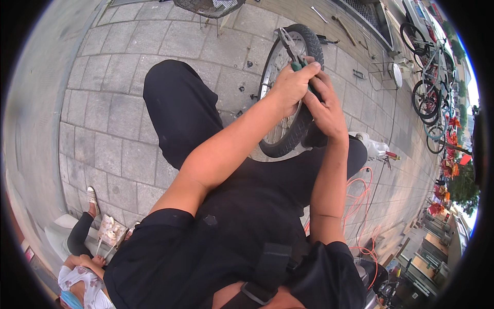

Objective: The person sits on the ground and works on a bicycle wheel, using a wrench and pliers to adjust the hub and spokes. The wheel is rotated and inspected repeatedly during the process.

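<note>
A bicycle wheel with a black knobby tyre (288, 142) stands tilted between my bent legs on the paving. Both hands grip a long metal tool with green handles (296, 67), whose metal head lies over the top part of the rim. My left hand (292, 90) is closed round the tool, thumb uppermost. My right hand (324, 109) is closed beside it, against the wheel, its fingers curled round the handle area and partly hidden. Small dark parts (242, 88) lie on the paving left of the wheel.
A wire stool (216, 7) stands ahead. Loose tools (345, 30) lie at upper right, near a round white-topped stand (395, 75). Parked bicycles (427, 98) line the right. An orange hose (366, 191) coils behind my right arm. A seated person (85, 278) is at lower left.
</note>
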The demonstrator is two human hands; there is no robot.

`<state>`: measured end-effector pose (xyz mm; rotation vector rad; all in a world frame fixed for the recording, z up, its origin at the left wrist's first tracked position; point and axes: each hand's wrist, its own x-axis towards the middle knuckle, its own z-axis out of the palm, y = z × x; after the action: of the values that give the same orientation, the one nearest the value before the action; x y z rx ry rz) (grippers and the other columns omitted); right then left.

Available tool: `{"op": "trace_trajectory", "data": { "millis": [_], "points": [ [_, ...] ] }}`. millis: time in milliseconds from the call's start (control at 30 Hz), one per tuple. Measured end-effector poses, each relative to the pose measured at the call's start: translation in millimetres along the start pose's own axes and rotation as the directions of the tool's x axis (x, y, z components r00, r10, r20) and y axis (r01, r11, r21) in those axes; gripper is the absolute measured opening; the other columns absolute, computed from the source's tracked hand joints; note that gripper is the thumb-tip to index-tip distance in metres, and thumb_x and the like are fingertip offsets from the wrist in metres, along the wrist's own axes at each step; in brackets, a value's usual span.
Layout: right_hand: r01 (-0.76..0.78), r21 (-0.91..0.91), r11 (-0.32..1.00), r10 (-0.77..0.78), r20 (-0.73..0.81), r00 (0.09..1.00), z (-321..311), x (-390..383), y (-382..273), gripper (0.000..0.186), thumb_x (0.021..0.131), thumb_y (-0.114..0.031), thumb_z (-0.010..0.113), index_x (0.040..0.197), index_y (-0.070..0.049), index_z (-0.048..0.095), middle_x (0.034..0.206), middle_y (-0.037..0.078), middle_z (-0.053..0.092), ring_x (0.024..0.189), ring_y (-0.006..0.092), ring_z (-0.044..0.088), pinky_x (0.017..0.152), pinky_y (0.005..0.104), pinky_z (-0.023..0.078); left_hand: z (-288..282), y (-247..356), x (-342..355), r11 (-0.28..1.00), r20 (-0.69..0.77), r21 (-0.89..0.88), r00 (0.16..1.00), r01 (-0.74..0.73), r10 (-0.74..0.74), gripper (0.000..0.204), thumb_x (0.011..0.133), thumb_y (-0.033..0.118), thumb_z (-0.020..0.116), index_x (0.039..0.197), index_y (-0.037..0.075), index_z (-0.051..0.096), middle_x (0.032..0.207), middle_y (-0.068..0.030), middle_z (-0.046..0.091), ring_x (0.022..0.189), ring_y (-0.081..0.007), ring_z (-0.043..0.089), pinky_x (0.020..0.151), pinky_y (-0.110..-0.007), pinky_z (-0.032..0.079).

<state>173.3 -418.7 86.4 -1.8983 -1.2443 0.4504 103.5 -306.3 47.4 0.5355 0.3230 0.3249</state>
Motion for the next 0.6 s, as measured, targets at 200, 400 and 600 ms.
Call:
{"op": "trace_trajectory", "data": {
  "millis": [200,400,600],
  "points": [
    [-0.061,-0.011,0.998,0.051,-0.4,0.915,15,-2,26,0.055,0.089,-0.009,0.069,0.142,-0.003,0.055,0.137,0.016,0.06,0.128,0.0271,0.058,0.109,0.0358,0.045,-38,17,30,0.975,-0.099,0.096,0.977,0.201,-0.191,0.038,0.103,0.039,0.056,0.124,0.007,0.061,0.106,-0.0076,0.06,0.101,-0.0228,0.062,0.087,-0.044,0.053],
    [-0.415,0.144,0.898,0.424,-0.528,0.735,3,1,49,0.081,0.083,-0.006,0.062,0.155,0.008,0.026,0.122,0.02,0.062,0.107,0.0274,0.067,0.088,0.0363,0.056,-89,12,50,0.853,-0.424,0.384,0.889,0.352,-0.176,0.028,0.098,0.025,0.062,0.109,0.0,0.065,0.089,-0.0068,0.064,0.079,-0.0233,0.067,0.067,-0.04,0.054],
    [-0.328,0.439,0.837,0.524,-0.464,0.714,-19,0,45,0.084,0.082,-0.004,0.06,0.156,0.01,0.022,0.107,0.017,0.064,0.064,0.0192,0.066,0.055,0.0323,0.056,-131,-20,43,0.485,-0.506,0.707,0.848,0.514,-0.161,0.027,0.097,0.023,0.062,0.102,-0.003,0.066,0.097,-0.0131,0.07,0.081,-0.024,0.069,0.07,-0.04,0.054]
  ]
}}
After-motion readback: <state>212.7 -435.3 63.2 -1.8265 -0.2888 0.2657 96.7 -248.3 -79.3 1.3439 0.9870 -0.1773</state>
